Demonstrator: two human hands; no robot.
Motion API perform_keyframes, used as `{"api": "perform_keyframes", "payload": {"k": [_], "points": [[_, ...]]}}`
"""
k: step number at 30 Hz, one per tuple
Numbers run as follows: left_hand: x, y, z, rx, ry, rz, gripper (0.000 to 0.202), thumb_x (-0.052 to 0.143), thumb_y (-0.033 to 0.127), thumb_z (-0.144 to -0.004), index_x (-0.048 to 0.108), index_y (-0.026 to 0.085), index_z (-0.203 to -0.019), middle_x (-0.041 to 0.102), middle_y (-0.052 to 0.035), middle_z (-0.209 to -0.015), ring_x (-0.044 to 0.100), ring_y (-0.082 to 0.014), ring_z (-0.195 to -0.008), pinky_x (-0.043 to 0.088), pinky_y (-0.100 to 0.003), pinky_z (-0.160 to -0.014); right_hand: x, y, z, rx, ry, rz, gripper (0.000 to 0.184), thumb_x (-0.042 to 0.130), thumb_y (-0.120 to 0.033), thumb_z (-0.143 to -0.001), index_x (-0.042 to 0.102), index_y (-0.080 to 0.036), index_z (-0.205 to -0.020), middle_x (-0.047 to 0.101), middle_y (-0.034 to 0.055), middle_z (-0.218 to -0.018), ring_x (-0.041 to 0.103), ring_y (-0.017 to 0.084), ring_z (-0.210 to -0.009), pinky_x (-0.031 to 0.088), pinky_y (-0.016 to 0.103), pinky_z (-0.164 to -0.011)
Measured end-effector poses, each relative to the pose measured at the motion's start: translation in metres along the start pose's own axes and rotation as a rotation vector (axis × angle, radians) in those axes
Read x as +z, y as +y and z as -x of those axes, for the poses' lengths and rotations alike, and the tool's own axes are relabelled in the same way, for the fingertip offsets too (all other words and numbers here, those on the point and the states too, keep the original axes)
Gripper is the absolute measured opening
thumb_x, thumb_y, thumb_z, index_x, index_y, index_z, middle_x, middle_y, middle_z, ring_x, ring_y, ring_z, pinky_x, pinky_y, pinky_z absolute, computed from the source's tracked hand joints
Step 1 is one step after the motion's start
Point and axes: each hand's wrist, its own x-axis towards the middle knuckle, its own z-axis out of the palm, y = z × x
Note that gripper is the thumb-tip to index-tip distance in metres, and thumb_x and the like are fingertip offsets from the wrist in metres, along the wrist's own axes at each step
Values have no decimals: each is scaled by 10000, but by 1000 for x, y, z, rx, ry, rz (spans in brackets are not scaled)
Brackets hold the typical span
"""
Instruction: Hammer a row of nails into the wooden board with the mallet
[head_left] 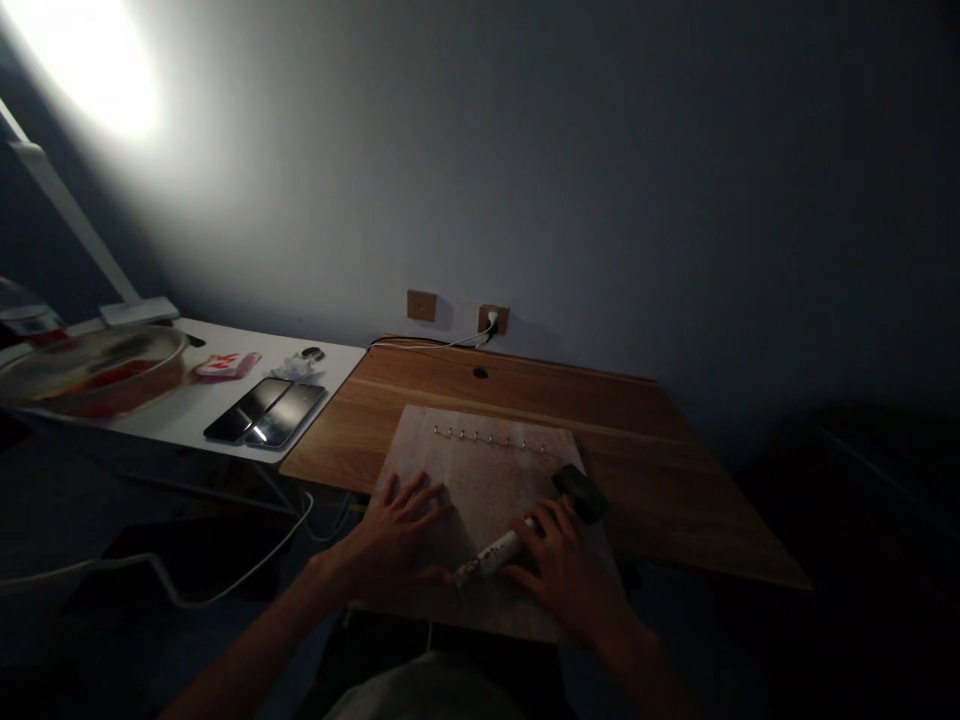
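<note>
My left hand (405,525) lies flat with fingers spread on a pale square board (480,490), left of its middle. On the board's right side, my right hand (559,555) is closed around the handle of a hammer (495,553). Its handle is whitish and worn, pointing to the lower left. The dark, blocky hammer head (579,493) sits past my fingers at the board's right edge. A row of several small nails (491,440) stands upright along the far part of the board.
Beneath the board is a wooden table (615,420) against the wall. At left, a white table (191,425) bears two phones (266,412), a red and white packet (227,365), a large clear bowl (97,370) and a lamp (75,215). A plug (492,318) sits in a wall socket.
</note>
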Motion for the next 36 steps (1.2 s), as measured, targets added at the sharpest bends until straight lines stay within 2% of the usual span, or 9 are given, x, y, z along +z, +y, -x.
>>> {"api": "perform_keyframes", "payload": {"k": [3, 7, 10, 13, 16, 19, 27, 36], "points": [[1, -1, -3, -3, 54, 5, 725, 513, 720, -889, 451, 319, -1491, 445, -104, -1555, 312, -382, -1472, 227, -619, -1175, -1, 0, 1, -3, -6, -27, 485, 733, -519, -834, 672, -272, -1247, 642, 109, -1252, 490, 351, -1313, 304, 610, -1174], [-5, -11, -20, -53, 175, 4, 449, 623, 438, -926, 573, 283, -1345, 554, -99, -1421, 488, -317, -1322, 369, -511, -1092, -7, 6, -7, -20, -17, -81, 479, 676, -555, -871, 654, -286, -1267, 647, 93, -1253, 536, 323, -1265, 331, 574, -1158], [-13, -31, -42, -113, 349, -68, 235, 620, 253, -903, 660, 241, -1135, 533, -116, -1391, 489, -306, -1285, 358, -511, -1073, -15, 25, -28, 10, 36, -87, 371, 608, -488, -938, 675, -278, -1237, 640, 97, -1233, 568, 301, -1187, 438, 502, -1060], [-23, -57, -67, -162, 463, -111, 190, 658, 225, -854, 678, 212, -1042, 500, -138, -1374, 456, -327, -1292, 354, -518, -1050, -25, 54, -60, 44, 108, -21, 245, 557, -341, -973, 724, -246, -1125, 636, 105, -1126, 579, 283, -1090, 448, 455, -1020], [-32, -80, -90, -158, 441, -138, 238, 733, 260, -797, 691, 216, -1027, 474, -146, -1375, 439, -342, -1284, 351, -530, -1023, -33, 83, -91, 141, 97, 60, 229, 559, -248, -947, 745, -200, -1072, 615, 127, -1095, 569, 280, -1042, 454, 417, -963], [-40, -92, -107, -134, 366, -150, 254, 789, 267, -752, 710, 215, -988, 444, -142, -1399, 416, -348, -1289, 344, -521, -1014, -36, 99, -112, 213, 15, 131, 186, 605, -226, -910, 765, -197, -999, 608, 133, -1135, 545, 291, -1089, 435, 402, -951], [-44, -101, -122, -86, 280, -133, 154, 818, 258, -736, 747, 223, -868, 457, -118, -1382, 397, -327, -1285, 320, -498, -1014, -23, 98, -130, 222, -77, 167, 130, 662, -253, -872, 777, -193, -878, 618, 130, -1175, 524, 295, -1125, 405, 389, -921], [-37, -107, -123, -86, 312, -92, 57, 764, 229, -779, 751, 213, -832, 499, -107, -1322, 418, -307, -1253, 328, -466, -996, -16, 101, -132, 257, -88, 182, 114, 640, -180, -855, 751, -182, -832, 634, 129, -1181, 532, 288, -1113, 395, 387, -917]]}}
